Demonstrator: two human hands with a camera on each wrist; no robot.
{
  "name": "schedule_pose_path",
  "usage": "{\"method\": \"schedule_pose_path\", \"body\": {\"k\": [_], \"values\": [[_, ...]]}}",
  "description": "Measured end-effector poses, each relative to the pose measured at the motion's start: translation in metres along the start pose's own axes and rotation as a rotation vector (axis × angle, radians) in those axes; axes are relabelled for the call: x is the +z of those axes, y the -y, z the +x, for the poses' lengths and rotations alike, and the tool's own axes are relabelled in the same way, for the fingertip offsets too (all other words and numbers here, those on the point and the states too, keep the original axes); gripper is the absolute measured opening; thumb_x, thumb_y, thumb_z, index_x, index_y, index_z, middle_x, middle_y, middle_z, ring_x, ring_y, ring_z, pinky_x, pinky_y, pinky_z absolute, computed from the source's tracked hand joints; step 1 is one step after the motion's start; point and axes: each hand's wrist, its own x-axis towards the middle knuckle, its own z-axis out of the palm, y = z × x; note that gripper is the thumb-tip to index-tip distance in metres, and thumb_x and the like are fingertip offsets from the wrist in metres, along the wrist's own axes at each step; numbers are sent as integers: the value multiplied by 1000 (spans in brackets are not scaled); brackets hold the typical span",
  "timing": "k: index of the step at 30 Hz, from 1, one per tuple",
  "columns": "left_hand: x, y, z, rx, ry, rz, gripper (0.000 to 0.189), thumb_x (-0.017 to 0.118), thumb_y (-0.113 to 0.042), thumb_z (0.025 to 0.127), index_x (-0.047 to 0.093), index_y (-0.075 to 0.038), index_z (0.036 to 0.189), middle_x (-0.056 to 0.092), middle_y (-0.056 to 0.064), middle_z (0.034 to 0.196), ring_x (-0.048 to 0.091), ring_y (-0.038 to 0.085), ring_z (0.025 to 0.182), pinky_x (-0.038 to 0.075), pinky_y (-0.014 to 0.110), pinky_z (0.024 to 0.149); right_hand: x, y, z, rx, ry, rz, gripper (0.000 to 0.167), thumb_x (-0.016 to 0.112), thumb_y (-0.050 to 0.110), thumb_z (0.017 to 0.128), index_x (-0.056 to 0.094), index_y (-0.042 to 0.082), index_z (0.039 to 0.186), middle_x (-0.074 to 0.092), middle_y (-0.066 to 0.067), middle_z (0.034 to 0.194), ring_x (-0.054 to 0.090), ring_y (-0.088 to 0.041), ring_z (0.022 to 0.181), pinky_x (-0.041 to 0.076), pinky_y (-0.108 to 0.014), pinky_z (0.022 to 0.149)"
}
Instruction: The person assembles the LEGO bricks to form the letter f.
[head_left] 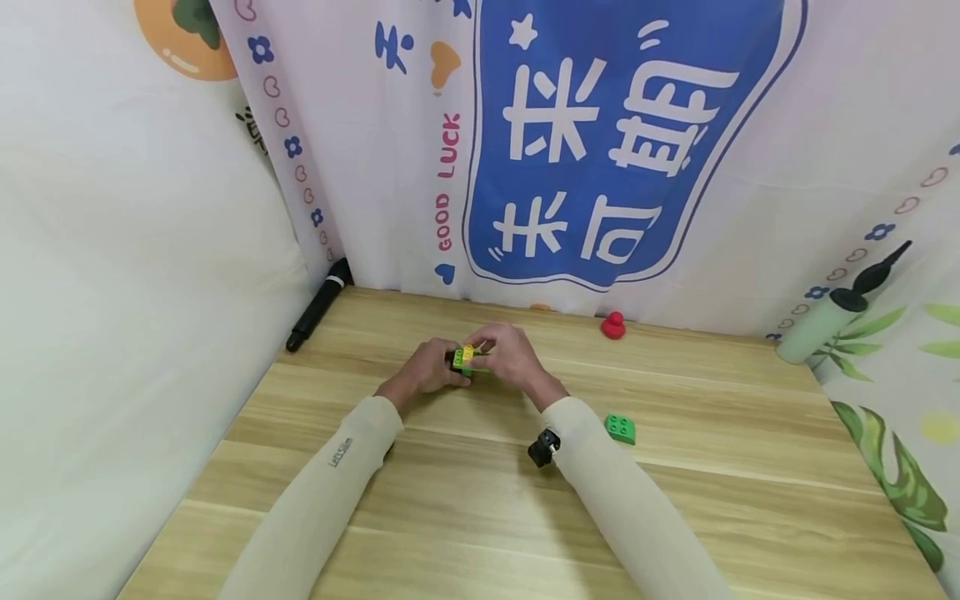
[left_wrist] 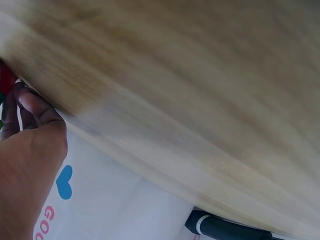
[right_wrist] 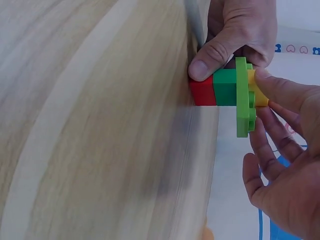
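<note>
A small stack of toy building bricks stands on the table between my hands. In the right wrist view a red brick (right_wrist: 203, 93) is at the bottom, with a green brick (right_wrist: 224, 87) on it. Across that lies a longer light green plate (right_wrist: 242, 115), topped by a yellow brick (right_wrist: 261, 99). My left hand (head_left: 435, 367) grips the low part of the stack, its thumb on the red brick. With thumb and fingers my right hand (head_left: 510, 354) pinches the yellow brick. The left wrist view catches only part of the left hand (left_wrist: 32, 135) and a bit of red.
To the right lies a loose green brick (head_left: 620, 427). A red knobbed piece (head_left: 613, 326) sits at the table's back edge. A black cylinder (head_left: 318, 308) lies at the back left, and a pale green tube with a black nozzle (head_left: 825, 325) leans at the right. Printed cloth hangs behind.
</note>
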Motion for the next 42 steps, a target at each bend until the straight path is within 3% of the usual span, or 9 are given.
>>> {"method": "schedule_pose_path", "body": {"k": [9, 18, 26, 31, 34, 38, 42], "values": [[0, 0, 2, 2, -13, 6, 26, 94, -19, 85, 74, -8, 98, 75, 6, 97, 61, 16, 90, 50, 31, 83, -3, 2, -3, -41, 3, -42, 26, 90, 12, 87, 83, 12, 112, 80, -6, 118, 75, -23, 102, 60, -40, 93], [1, 2, 1, 10, -11, 12, 25, 93, -20, 86, 73, -9, 96, 72, 4, 92, 59, 15, 86, 47, 29, 79, -3, 4, -4, -5, 17, -23, 29, 89, 19, 90, 82, 15, 118, 79, -4, 124, 73, -23, 110, 60, -42, 96], [0, 1, 3, 26, -12, 24, 26, 94, -20, 85, 73, -9, 96, 73, 4, 92, 59, 15, 86, 47, 29, 79, -4, 2, -4, -22, 8, 0, 27, 89, 18, 90, 82, 14, 116, 79, -5, 123, 74, -25, 110, 59, -41, 98], [2, 1, 3, 18, -11, 26, 26, 94, -20, 85, 73, -9, 97, 74, 5, 94, 61, 15, 87, 50, 31, 82, -8, -4, -6, -46, 49, -8, 32, 85, 20, 94, 78, 13, 125, 77, -7, 128, 73, -27, 114, 59, -43, 101], [4, 0, 4, 3, -4, 22, 29, 93, -21, 86, 74, -7, 103, 75, 7, 99, 61, 16, 90, 51, 33, 85, -21, -11, -14, -82, 60, -4, 38, 80, 19, 98, 73, 9, 134, 75, -13, 132, 71, -31, 118, 57, -48, 104], [4, -1, 3, -33, 18, 7, 37, 91, -22, 89, 74, -4, 116, 75, 9, 110, 62, 19, 96, 52, 36, 91, -53, -29, -35, -122, 21, -5, 39, 77, 17, 100, 70, 2, 135, 73, -21, 134, 69, -40, 121, 55, -57, 106], [3, -1, 1, -69, 32, -1, 43, 90, -22, 90, 72, -3, 124, 74, 11, 117, 63, 21, 102, 53, 38, 95, -92, -53, -68, -83, -18, -41, 35, 76, 18, 101, 72, 1, 131, 72, -21, 132, 66, -41, 121, 55, -61, 104]]}}
